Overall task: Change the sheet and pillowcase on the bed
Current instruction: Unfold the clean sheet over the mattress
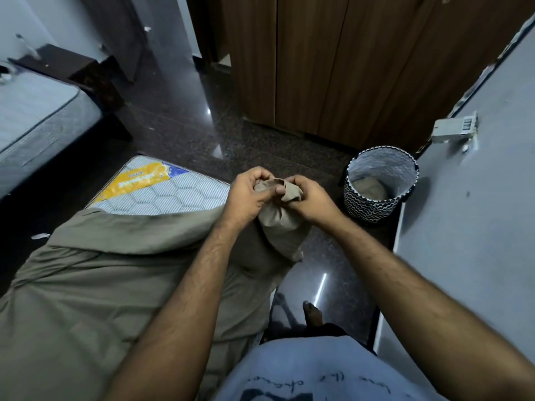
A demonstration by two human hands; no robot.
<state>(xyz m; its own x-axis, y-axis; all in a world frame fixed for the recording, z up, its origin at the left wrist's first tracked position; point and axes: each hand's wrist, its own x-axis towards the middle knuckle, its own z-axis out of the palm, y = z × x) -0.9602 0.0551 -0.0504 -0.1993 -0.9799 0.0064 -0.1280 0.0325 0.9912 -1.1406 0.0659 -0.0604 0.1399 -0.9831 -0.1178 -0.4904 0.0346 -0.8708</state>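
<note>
While both the left hand (249,192) and right hand (307,198) grip the bunched corner of the olive-brown sheet (115,285) held above the floor beside the bare mattress corner (162,195), the corner pocket should be spread open, then drawn squarely over that corner, avoiding twists.

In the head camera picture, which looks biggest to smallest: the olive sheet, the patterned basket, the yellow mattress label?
1. olive sheet, by far
2. patterned basket
3. yellow mattress label

The basket and label look close in size, so their order is unsure.
</note>
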